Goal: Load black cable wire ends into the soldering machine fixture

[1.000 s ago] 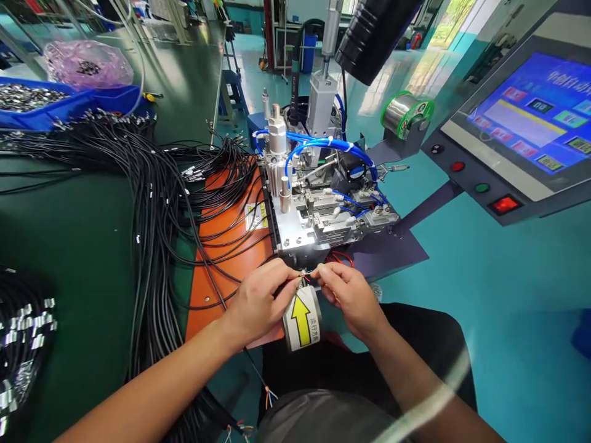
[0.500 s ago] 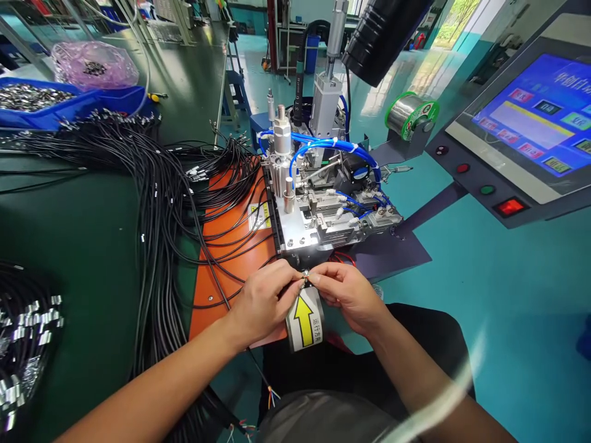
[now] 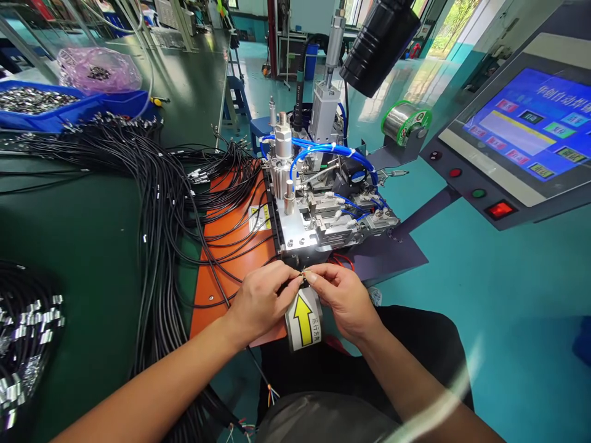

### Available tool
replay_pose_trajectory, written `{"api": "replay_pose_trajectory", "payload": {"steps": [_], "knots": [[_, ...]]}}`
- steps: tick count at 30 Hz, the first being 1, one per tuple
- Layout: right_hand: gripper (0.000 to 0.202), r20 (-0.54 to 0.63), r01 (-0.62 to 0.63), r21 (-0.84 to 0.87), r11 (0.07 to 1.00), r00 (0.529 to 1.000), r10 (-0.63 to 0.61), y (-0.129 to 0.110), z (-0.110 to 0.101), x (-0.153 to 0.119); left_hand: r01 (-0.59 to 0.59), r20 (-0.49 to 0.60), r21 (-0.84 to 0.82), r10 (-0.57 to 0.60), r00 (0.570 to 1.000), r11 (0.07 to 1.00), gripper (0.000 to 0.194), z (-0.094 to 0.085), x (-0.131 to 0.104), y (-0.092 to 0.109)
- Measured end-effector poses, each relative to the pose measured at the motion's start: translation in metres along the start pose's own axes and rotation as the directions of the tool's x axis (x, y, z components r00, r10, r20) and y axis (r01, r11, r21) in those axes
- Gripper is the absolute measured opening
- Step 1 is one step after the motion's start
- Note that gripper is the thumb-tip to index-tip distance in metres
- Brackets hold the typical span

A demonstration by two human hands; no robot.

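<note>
My left hand [image 3: 264, 296] is closed in a pinch on the end of a black cable, in front of the soldering machine [image 3: 318, 215]. Opposite it, my right hand [image 3: 340, 298] pinches the thin wires [image 3: 303, 272] at that end; the fingertips of both hands nearly meet and hide most of them. Right below the fingers is a rounded metal guard [image 3: 317, 335] bearing a yellow arrow label [image 3: 303, 320]. A black cable with fanned-out coloured wires [image 3: 271, 392] hangs below my left forearm.
Bundles of black cables [image 3: 159, 246] cover the green table [image 3: 92, 227] and the orange plate [image 3: 221, 249]. A blue tray [image 3: 46, 120] of metal parts stands far left. To the right are a solder spool [image 3: 401, 123] and a control screen [image 3: 530, 129]; a black lamp-like tube [image 3: 378, 46] hangs above.
My right fingers have shifted slightly left and turned at the pinch, while my left hand stays nearly in place. The view has turned a little to the right.
</note>
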State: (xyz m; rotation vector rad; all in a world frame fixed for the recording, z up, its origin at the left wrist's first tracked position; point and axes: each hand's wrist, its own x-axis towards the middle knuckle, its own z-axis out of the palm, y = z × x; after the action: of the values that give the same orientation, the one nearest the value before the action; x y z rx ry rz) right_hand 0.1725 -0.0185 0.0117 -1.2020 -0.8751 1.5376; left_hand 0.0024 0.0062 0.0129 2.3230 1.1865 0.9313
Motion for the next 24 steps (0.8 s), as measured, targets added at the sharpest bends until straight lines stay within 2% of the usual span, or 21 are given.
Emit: {"api": "replay_pose_trajectory", "payload": {"steps": [13,24], "knots": [[0.021,-0.056,0.068,-0.015,0.998,0.996,-0.069,0.006,0.004,0.001,-0.015,-0.012,-0.017,0.015,1.000,1.000,0.014,0.000,-0.001,0.000],[0.018,-0.088,0.125,-0.038,0.991,0.988,-0.128,0.011,0.006,0.000,-0.096,-0.026,0.001,0.096,0.995,0.995,0.014,0.001,-0.001,-0.001]]}}
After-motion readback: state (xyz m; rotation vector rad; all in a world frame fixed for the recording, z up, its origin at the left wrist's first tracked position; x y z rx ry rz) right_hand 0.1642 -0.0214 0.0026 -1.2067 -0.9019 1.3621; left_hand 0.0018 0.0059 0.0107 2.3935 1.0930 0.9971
